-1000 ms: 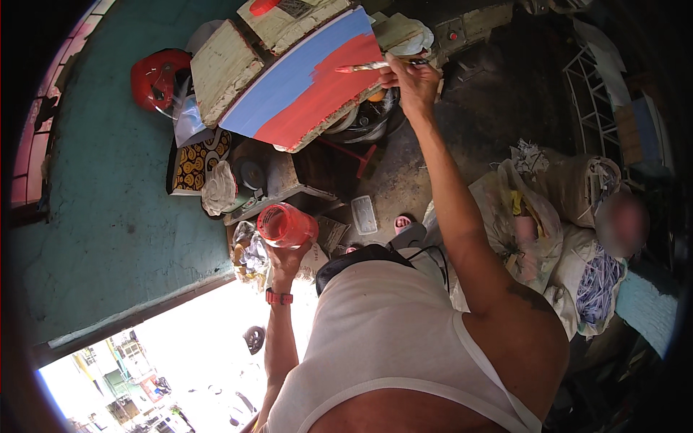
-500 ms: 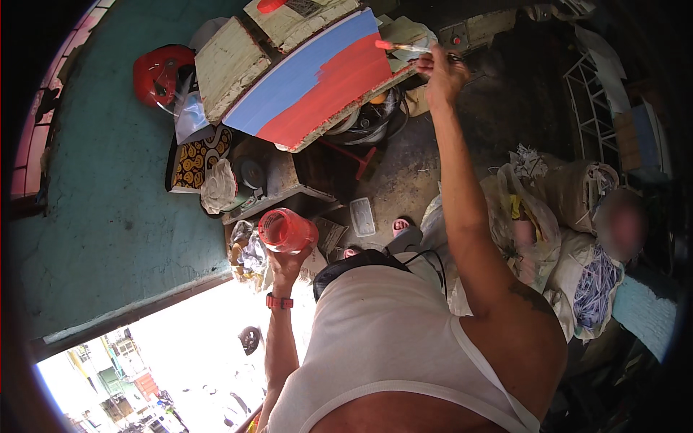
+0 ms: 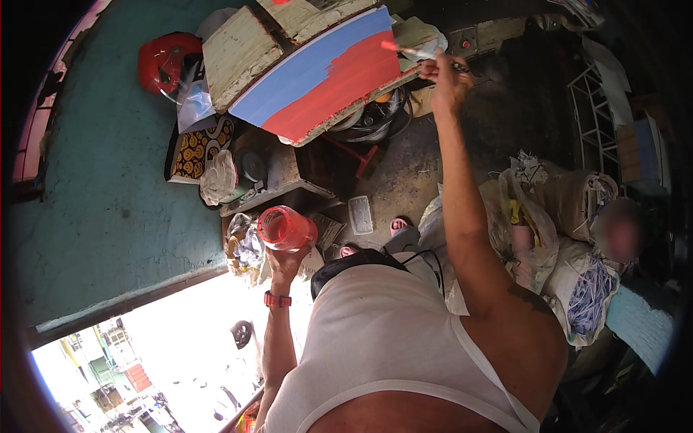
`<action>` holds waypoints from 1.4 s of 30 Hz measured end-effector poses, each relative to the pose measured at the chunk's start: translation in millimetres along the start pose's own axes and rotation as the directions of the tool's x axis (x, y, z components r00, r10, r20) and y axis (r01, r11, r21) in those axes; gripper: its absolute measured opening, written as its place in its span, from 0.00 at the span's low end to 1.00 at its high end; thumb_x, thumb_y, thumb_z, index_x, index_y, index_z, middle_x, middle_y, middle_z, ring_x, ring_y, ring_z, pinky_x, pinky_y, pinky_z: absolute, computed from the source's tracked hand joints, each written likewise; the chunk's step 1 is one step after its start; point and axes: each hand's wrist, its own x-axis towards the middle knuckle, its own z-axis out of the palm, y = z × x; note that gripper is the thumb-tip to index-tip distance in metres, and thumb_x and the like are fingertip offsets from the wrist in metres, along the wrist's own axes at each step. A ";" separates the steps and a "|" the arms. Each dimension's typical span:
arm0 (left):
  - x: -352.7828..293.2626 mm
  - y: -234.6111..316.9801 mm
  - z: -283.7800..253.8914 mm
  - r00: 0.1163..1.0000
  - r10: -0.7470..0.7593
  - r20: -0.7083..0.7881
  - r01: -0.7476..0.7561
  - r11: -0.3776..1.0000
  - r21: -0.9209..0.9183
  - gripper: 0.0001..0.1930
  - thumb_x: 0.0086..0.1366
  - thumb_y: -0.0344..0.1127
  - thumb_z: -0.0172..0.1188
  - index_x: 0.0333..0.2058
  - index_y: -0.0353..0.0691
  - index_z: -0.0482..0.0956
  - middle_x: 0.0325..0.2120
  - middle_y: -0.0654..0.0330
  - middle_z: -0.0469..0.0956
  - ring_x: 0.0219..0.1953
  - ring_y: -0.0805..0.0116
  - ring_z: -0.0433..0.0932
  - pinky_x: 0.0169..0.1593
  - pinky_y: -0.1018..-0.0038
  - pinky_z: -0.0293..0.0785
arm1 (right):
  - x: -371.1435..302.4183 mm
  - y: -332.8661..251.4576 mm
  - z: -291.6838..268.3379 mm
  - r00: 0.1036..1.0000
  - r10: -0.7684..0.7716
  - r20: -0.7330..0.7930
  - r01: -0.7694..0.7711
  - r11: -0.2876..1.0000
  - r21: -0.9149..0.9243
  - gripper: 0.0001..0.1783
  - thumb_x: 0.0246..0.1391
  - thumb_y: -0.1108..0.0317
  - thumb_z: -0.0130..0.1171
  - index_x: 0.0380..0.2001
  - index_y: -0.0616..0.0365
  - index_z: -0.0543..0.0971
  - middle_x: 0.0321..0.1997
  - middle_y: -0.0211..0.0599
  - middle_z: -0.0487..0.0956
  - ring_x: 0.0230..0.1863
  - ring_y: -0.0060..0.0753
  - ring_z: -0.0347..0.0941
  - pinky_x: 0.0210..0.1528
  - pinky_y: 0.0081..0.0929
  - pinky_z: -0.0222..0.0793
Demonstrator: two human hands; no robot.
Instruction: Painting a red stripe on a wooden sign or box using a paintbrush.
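Observation:
My left hand (image 3: 287,261) wraps round a translucent red plastic jar (image 3: 294,228), its mouth tipped toward me and red paint coating the inside. Up at the right, my right hand (image 3: 449,81) is closed on a paintbrush (image 3: 420,53). Its red-tipped bristles lie over the right edge of a painted board (image 3: 345,90); whether they touch it I cannot tell. The board has a blue band on the far side and a red band on the near side, with an uneven border between them.
Worn wooden blocks (image 3: 242,61) and a red helmet (image 3: 167,63) sit left of the board. Below it are a wooden stand (image 3: 278,162) and a clear plastic tray (image 3: 360,215) on the floor. Stuffed sacks (image 3: 574,278) crowd the right; another person (image 3: 619,229) is beside them.
The whole view has shifted slightly. My right hand is a little lower, with the brush still by the board's right edge. My left hand keeps hold of the jar.

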 end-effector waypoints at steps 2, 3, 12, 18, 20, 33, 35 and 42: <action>-0.5 0.4 0.4 1.000 -0.012 -0.010 0.012 1.000 0.010 0.45 0.38 0.39 0.81 0.56 0.38 0.67 0.50 0.54 0.75 0.51 0.60 0.75 0.56 0.64 0.72 | -38.6 6.9 19.7 0.981 0.119 0.152 -0.116 0.993 -0.025 0.08 0.56 0.70 0.64 0.27 0.61 0.77 0.22 0.41 0.81 0.19 0.28 0.78 0.22 0.27 0.79; -0.8 1.0 -0.3 1.000 -0.013 -0.006 0.013 1.000 0.015 0.45 0.37 0.39 0.82 0.56 0.38 0.68 0.50 0.54 0.75 0.51 0.61 0.75 0.56 0.64 0.72 | -55.2 13.5 30.6 0.961 0.175 0.215 -0.175 0.984 -0.020 0.08 0.57 0.69 0.63 0.27 0.61 0.77 0.22 0.41 0.81 0.19 0.28 0.78 0.21 0.26 0.79; 7.5 3.1 9.9 0.998 0.035 -0.058 -0.044 0.988 -0.150 0.41 0.39 0.39 0.81 0.53 0.37 0.71 0.47 0.55 0.77 0.48 0.61 0.78 0.53 0.65 0.74 | -21.1 30.6 27.3 0.998 0.055 0.026 -0.057 0.997 0.059 0.10 0.56 0.69 0.64 0.27 0.65 0.76 0.23 0.42 0.81 0.20 0.29 0.78 0.21 0.26 0.79; -1.9 -34.9 0.0 0.998 -0.047 -0.041 0.041 0.989 -0.145 0.41 0.39 0.38 0.80 0.53 0.37 0.71 0.46 0.55 0.78 0.48 0.61 0.78 0.53 0.65 0.75 | -20.9 4.9 4.4 0.964 0.162 0.213 -0.177 0.983 0.053 0.08 0.55 0.71 0.65 0.32 0.66 0.79 0.26 0.41 0.82 0.25 0.29 0.80 0.29 0.27 0.80; -9.2 -46.7 -7.6 0.996 -0.078 -0.038 0.072 0.988 -0.133 0.40 0.39 0.38 0.80 0.53 0.37 0.71 0.46 0.55 0.78 0.47 0.61 0.78 0.53 0.65 0.75 | -34.6 2.9 14.7 0.913 0.195 0.358 -0.217 0.976 0.022 0.07 0.56 0.72 0.64 0.35 0.66 0.80 0.27 0.41 0.82 0.27 0.29 0.81 0.30 0.27 0.80; 6.7 1.4 18.8 1.000 0.008 -0.011 -0.010 0.988 -0.157 0.42 0.40 0.37 0.80 0.55 0.37 0.68 0.49 0.55 0.76 0.51 0.62 0.76 0.55 0.66 0.73 | -10.3 46.8 68.2 0.625 0.237 0.744 -0.139 0.971 -0.192 0.08 0.55 0.76 0.63 0.38 0.68 0.82 0.33 0.44 0.83 0.34 0.33 0.83 0.38 0.25 0.83; 8.0 2.8 18.8 0.999 -0.038 0.028 0.042 0.985 -0.169 0.43 0.39 0.37 0.80 0.55 0.37 0.67 0.50 0.55 0.75 0.52 0.63 0.75 0.56 0.66 0.73 | -16.1 50.3 66.7 0.658 0.253 0.709 -0.177 0.968 -0.181 0.08 0.55 0.75 0.63 0.38 0.68 0.82 0.32 0.44 0.83 0.33 0.33 0.83 0.38 0.26 0.83; 5.0 -7.3 16.3 1.000 -0.006 0.002 0.006 0.995 -0.096 0.44 0.39 0.38 0.81 0.55 0.38 0.68 0.50 0.55 0.75 0.52 0.62 0.75 0.56 0.66 0.73 | -27.2 53.9 63.5 0.799 0.298 0.523 -0.269 0.954 -0.132 0.09 0.54 0.71 0.66 0.34 0.69 0.82 0.27 0.46 0.83 0.25 0.35 0.82 0.27 0.27 0.82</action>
